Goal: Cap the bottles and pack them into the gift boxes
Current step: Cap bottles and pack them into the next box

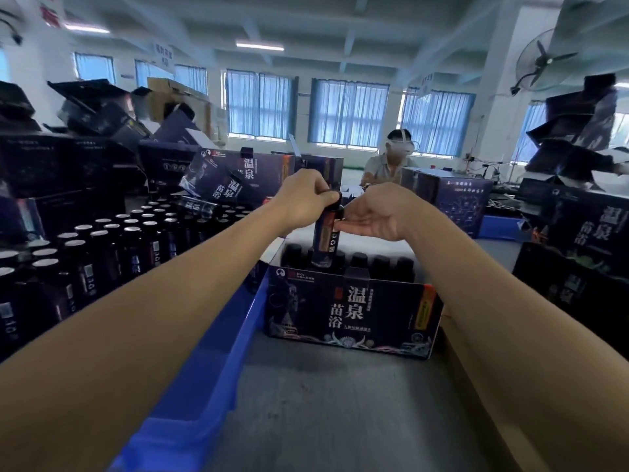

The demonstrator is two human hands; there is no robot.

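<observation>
Your left hand (303, 199) is curled tight over the small black round cap (335, 197), fingertips pinching it on top of the dark glossy cylindrical bottle (325, 240). Your right hand (377, 216) grips that bottle's upper body between thumb and nearly straight fingers. The bottle stands upright, its base just above the open dark printed cardboard gift box (350, 315), where capped dark bottles in a row (359, 260) show only their tops. To your left, silver-topped open bottles (102, 240) crowd beside a smooth blue plastic crate (218, 369); their labels are blurred.
</observation>
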